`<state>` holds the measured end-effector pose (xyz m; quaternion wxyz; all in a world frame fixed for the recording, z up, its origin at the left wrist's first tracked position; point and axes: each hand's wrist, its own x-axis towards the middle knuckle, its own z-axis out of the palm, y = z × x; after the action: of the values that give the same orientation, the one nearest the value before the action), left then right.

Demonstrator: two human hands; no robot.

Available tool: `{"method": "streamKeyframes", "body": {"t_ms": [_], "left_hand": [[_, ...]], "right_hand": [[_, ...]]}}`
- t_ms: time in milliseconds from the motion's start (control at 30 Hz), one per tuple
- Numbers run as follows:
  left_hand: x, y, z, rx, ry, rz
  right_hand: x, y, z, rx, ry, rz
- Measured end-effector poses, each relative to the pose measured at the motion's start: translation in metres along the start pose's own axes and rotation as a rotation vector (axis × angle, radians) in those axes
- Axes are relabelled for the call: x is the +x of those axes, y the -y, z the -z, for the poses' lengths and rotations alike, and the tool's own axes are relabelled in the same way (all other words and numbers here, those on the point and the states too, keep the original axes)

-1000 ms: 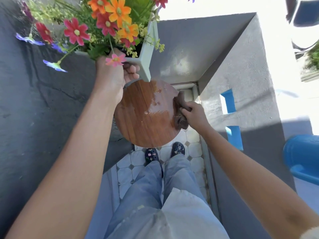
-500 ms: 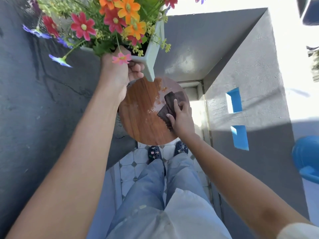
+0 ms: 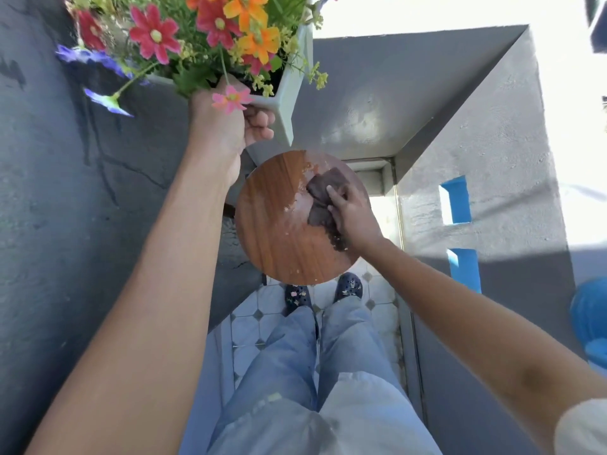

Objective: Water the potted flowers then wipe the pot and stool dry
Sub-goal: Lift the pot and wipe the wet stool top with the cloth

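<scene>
A white square pot [image 3: 285, 103] full of red, orange, pink and purple flowers [image 3: 210, 31] is held up above the stool. My left hand [image 3: 226, 126] grips the pot's near rim, fingers curled under it. Below is the round wooden stool seat [image 3: 272, 238], wet with pale patches near its upper right part. My right hand [image 3: 351, 215] presses a dark brown cloth [image 3: 320, 198] flat on the right side of the seat.
A dark grey wall [image 3: 65, 208] runs along the left and a grey parapet [image 3: 476, 142] with blue openings [image 3: 455, 198] along the right. A blue plastic object [image 3: 589, 320] is at the right edge. My legs and dark shoes stand on pale tiles [image 3: 249, 323] below the stool.
My right hand has carried the cloth from the stool's right edge onto the seat and up towards its wet upper right part. My left hand keeps holding the pot raised.
</scene>
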<state>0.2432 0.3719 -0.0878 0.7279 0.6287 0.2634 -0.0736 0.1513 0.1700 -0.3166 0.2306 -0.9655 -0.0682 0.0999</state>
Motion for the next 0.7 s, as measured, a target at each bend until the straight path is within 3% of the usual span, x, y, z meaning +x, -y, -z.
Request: {"method": "streamKeyframes", "body": {"t_ms": [67,167,333,400,467,600,700], "left_hand": [[0.004,-0.002,0.002,0.02,-0.017,-0.015],[0.011,-0.004,0.003,0.035,-0.037,-0.028],[0.017,-0.01,0.003,0.01,-0.052,-0.025],[0.019,-0.013,0.003,-0.003,-0.045,-0.016],[0.02,-0.015,0.004,-0.009,-0.043,-0.013],[0.02,-0.016,0.004,-0.013,-0.024,-0.01],[0.019,-0.016,0.003,-0.01,-0.035,-0.017]], "right_hand": [[0.03,-0.004,0.009,0.027,-0.093,-0.189],[0.039,0.038,-0.004,0.015,-0.096,-0.169],[-0.016,0.116,-0.04,-0.035,0.376,0.427],[-0.015,0.103,-0.039,-0.086,0.394,0.519],[0.01,0.078,-0.028,-0.103,0.298,0.398],[0.081,0.049,0.009,0.072,-0.001,-0.137],[0.091,0.079,-0.002,-0.013,-0.027,-0.133]]}}
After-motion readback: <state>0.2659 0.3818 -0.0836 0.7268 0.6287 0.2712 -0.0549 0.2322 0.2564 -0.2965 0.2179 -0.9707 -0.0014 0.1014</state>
